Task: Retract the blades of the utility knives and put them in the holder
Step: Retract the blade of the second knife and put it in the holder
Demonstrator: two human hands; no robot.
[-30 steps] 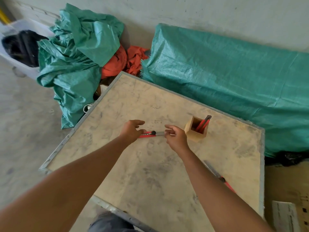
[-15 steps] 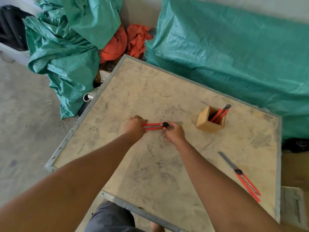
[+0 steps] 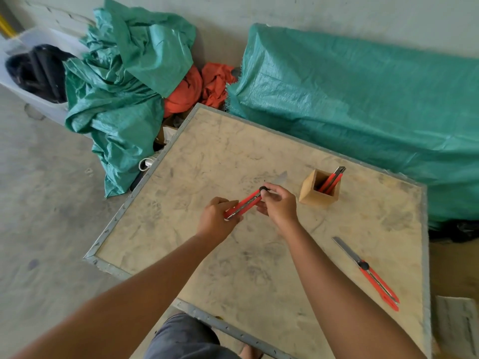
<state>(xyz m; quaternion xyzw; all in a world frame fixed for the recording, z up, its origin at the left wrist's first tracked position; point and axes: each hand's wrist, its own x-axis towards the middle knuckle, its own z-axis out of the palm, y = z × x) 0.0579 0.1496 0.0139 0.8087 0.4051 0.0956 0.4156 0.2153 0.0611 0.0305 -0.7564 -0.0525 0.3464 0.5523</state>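
Over a scuffed desk [image 3: 259,268], the left hand [image 3: 216,220] is gripping a red utility knife [image 3: 243,204] steady while the right hand [image 3: 280,203] is pinching its slider, apparently retracting the blade, wooden holder [image 3: 309,196] waiting nearby.

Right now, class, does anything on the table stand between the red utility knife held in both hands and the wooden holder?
Nothing visible does. Bare tabletop separates the held red utility knife from the square wooden holder. The other red knife with its blade out lies well aside.
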